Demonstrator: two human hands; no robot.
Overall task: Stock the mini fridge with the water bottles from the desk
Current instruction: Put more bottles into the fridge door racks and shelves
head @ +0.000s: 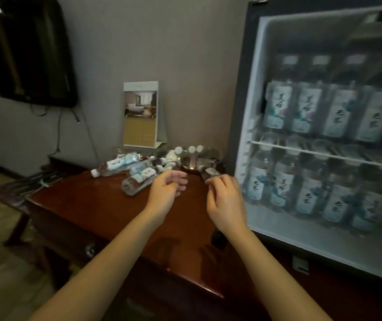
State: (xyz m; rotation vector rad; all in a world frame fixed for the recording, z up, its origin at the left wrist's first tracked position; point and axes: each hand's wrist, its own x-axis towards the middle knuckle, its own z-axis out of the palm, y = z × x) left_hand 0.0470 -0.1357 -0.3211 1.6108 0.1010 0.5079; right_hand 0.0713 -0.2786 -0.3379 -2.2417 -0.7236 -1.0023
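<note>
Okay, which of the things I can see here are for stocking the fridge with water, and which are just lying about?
For the job: water bottles lying heaped on the desk; open mini fridge, both shelves already lined with bottles; left hand and right hand, both reaching in, holding nothing.

Just lying about: desk calendar; wall television; dangling cable.

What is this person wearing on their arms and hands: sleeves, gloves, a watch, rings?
Nothing that shows. Both forearms are bare to the frame's edge, no sleeve in view. The left hand and right hand are ungloved; no watch, bracelet or ring is visible.
</note>
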